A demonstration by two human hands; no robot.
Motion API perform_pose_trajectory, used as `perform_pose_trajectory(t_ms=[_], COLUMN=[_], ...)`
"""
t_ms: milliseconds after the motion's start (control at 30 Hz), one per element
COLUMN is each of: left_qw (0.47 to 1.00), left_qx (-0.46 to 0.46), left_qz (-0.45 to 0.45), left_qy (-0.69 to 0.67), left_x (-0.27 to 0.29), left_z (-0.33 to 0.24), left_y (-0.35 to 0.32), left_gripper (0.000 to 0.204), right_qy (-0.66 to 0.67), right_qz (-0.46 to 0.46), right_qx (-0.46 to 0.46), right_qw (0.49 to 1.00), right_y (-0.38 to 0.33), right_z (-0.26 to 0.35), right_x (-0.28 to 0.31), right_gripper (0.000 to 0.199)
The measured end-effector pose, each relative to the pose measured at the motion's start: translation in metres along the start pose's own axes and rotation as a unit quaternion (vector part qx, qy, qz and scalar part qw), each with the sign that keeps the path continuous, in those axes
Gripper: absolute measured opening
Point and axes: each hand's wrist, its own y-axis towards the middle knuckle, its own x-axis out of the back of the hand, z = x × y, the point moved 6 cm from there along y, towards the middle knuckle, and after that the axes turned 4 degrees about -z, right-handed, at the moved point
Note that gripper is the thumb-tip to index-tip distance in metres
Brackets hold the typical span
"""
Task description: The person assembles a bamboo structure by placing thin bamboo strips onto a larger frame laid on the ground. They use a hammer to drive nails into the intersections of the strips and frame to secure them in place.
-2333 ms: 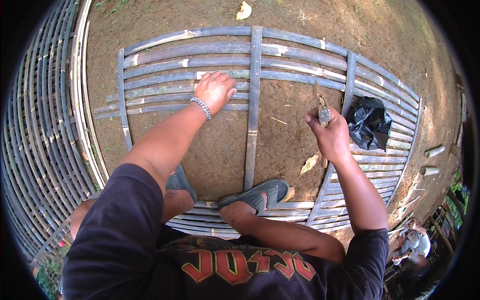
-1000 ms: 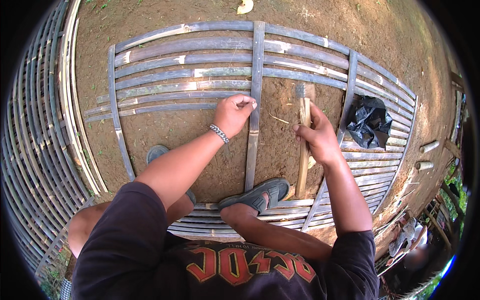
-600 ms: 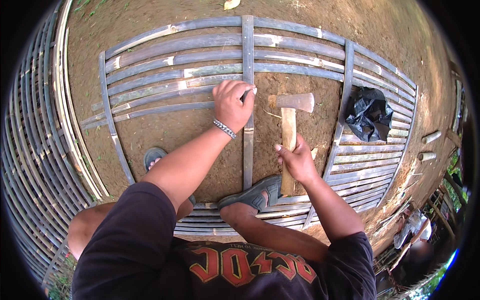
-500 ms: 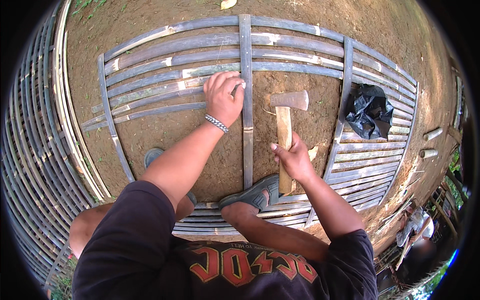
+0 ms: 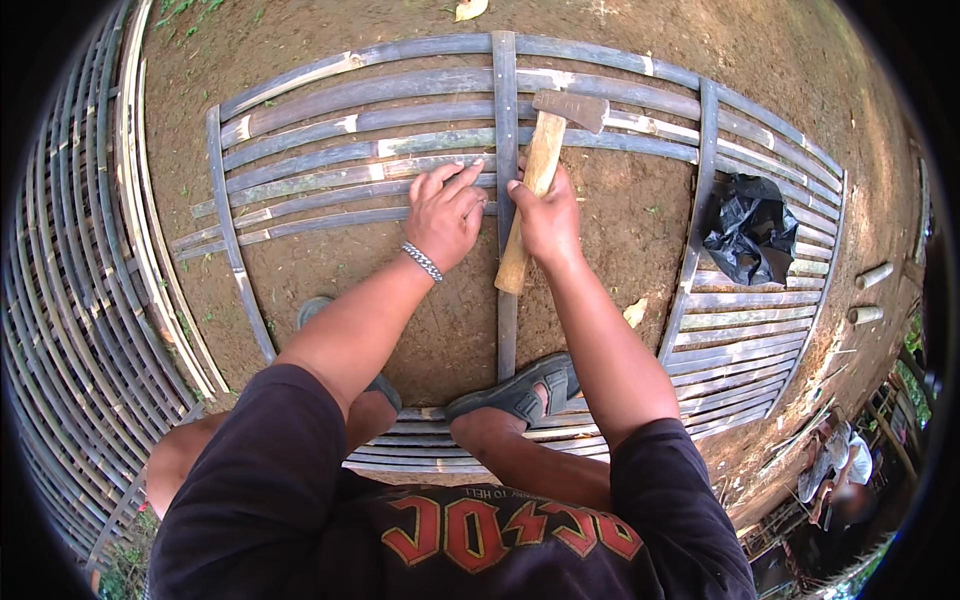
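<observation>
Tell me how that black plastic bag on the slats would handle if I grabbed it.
The black plastic bag is crumpled and creased, so probably floppy, sagging around any contents. It looks light; a push would likely slide it. Its glossy film may be slippery to pinch.

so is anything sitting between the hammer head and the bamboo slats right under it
Nothing visible does. The hammer, gripped in the right hand, has its head over bare slats beside the upright strip. The left hand rests lower on the slats, clear of the head.
</observation>
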Motion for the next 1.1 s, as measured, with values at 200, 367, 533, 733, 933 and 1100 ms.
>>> perform_pose_trajectory(t_ms=[200, 367, 533, 733, 933, 1100], left_qw=[1.0, 1.0, 0.998, 0.991, 0.98, 0.973], left_qx=[0.004, 0.003, 0.015, 0.051, 0.107, 0.124], left_qz=[0.012, 0.013, -0.033, -0.091, -0.155, -0.175], left_qy=[-0.006, -0.01, -0.048, -0.087, -0.068, -0.082], left_x=[-0.002, 0.001, 0.007, -0.002, -0.022, -0.025], left_z=[0.001, -0.001, -0.003, -0.015, -0.009, -0.009], left_y=[-0.004, -0.003, 0.003, 0.026, 0.033, 0.033], left_gripper=[0.009, 0.007, 0.007, 0.01, 0.006, 0.005], right_qy=[0.025, 0.026, 0.055, 0.045, 0.01, -0.018], right_qz=[0.007, 0.006, 0.004, 0.005, 0.032, 0.054], right_qx=[-0.001, 0.006, 0.006, -0.006, -0.026, -0.036], right_qw=[1.0, 1.0, 0.998, 0.999, 0.999, 0.998], right_y=[-0.001, -0.006, -0.009, -0.025, -0.048, -0.062], right_z=[-0.01, -0.012, -0.017, -0.02, -0.015, -0.017], right_x=[-0.002, -0.001, 0.001, 0.023, 0.029, 0.028], right_gripper=[0.039, 0.039, 0.041, 0.044, 0.042, 0.04])
